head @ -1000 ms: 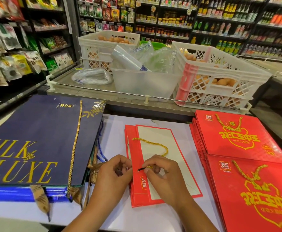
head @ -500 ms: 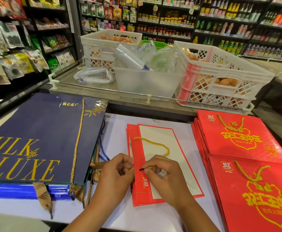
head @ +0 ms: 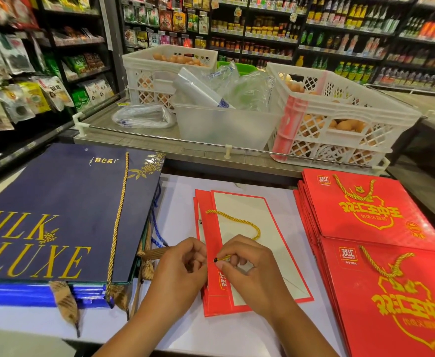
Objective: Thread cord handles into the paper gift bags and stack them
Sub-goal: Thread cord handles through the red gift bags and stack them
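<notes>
Pinching limp gold cord (head: pixel 237 222) at its stiff dark tip with right hand (head: pixel 247 266); left hand (head: pixel 182 264) curling at thin, crease-prone red bag (head: pixel 212 287) edge, grip there unclear.

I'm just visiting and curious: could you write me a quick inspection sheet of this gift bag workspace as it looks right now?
Surface: white tabletop, bare patch between the bag piles.
Job's things: flat red bag lies in the middle, white inside facing up; gold cord loops over it. Stack of finished red bags at the right, cords fitted.
Clutter: pile of navy bags at the left, with gold cords and tassels.
Grippers: right hand pinches the cord's dark tip; left hand holds the red bag's edge.
Cables: nothing seen.
Surroundings: white crates of eggs, clear tub of plastic bags, stocked shop shelves.
</notes>
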`<move>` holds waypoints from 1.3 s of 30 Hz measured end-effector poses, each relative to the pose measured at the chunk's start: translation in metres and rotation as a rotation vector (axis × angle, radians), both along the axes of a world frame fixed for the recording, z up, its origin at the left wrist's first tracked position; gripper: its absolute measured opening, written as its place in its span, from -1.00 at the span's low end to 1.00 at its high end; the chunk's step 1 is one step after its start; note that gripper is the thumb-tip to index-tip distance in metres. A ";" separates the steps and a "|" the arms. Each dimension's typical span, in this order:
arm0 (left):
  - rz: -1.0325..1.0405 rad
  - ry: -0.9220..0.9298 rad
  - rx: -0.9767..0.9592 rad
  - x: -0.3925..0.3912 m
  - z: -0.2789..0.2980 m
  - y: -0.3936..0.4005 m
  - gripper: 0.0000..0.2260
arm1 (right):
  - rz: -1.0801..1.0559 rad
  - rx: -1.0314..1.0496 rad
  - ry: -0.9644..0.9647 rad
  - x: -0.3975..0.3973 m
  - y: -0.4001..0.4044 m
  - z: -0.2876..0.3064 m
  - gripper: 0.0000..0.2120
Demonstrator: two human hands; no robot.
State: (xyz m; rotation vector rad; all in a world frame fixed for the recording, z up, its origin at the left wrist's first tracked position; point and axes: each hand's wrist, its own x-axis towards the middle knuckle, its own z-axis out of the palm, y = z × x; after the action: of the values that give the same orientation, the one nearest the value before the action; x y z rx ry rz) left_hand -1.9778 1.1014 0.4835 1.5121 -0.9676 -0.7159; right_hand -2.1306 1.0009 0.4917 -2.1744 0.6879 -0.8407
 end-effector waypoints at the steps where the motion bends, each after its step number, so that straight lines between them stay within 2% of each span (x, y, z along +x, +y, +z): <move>1: -0.004 -0.010 -0.002 0.000 -0.001 0.000 -0.78 | 0.007 0.002 -0.006 0.000 0.000 0.000 -0.92; 6: -0.035 -0.031 0.011 0.004 -0.006 0.001 -0.84 | 0.013 -0.011 -0.022 -0.001 0.001 0.001 -0.92; 12: -0.022 0.012 0.021 0.004 -0.004 0.001 -0.72 | 0.000 -0.030 -0.023 -0.001 0.000 0.001 -0.85; 18: 0.006 0.043 -0.031 0.000 0.001 0.003 -0.78 | -0.033 0.006 -0.028 -0.001 -0.002 -0.001 -0.94; 21: 0.027 0.074 -0.052 -0.001 0.003 0.004 -0.74 | -0.061 0.004 -0.009 0.001 -0.002 -0.003 -0.96; 24: 0.019 0.138 -0.066 -0.004 0.005 0.005 -0.85 | -0.073 -0.010 0.003 0.002 -0.002 -0.004 -0.95; 25: 0.018 0.126 -0.061 -0.006 0.006 0.005 -0.89 | -0.071 -0.019 0.002 0.002 -0.002 -0.004 -0.95; 28: 0.013 0.033 -0.037 -0.007 0.004 0.007 -0.82 | -0.075 -0.043 0.009 0.002 -0.001 -0.004 -0.92; 33: 0.014 -0.060 -0.044 -0.009 0.007 0.012 -0.85 | -0.103 -0.088 -0.001 0.000 0.003 0.001 -0.78; 36: 0.033 -0.040 -0.055 -0.011 0.010 0.015 -0.80 | -0.065 -0.130 0.048 -0.017 0.011 0.010 -0.70; 39: 0.093 0.024 -0.074 -0.009 0.012 0.016 -0.75 | 0.019 -0.133 0.163 -0.048 0.022 0.009 -0.47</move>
State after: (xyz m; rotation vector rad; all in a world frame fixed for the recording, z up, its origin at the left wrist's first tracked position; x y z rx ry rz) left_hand -1.9867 1.1172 0.4957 1.4709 -0.8899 -0.6242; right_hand -2.1787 1.0228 0.5009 -2.3857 0.7067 -0.7228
